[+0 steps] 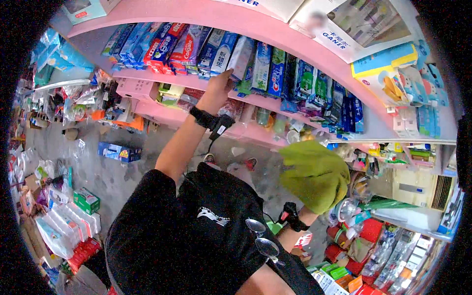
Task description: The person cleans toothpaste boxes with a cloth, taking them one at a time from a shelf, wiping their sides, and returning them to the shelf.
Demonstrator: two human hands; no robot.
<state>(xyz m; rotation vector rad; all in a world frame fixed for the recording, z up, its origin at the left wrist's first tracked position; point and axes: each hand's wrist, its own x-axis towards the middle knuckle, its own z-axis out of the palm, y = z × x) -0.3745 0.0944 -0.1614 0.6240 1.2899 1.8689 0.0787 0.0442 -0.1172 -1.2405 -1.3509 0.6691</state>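
My left hand (220,87) reaches up to the pink shelf, its fingers closed on the lower end of a pale toothpaste box (242,56) that stands in the row. Beside it are a blue and white toothpaste box (223,53) and a white and green one (261,66). Red Colgate boxes (187,46) stand farther left. A yellow-green cloth (314,174) is held up at the right, bunched over my right hand, whose fingers it hides; only the wrist with a black strap shows below it.
Large white GANER boxes (339,37) and a yellow and white pack (386,73) sit on the upper shelf. A blue box (119,152) lies on the grey floor. Wrapped white packs (61,228) and a green box (86,200) are at the left; mixed goods crowd the right.
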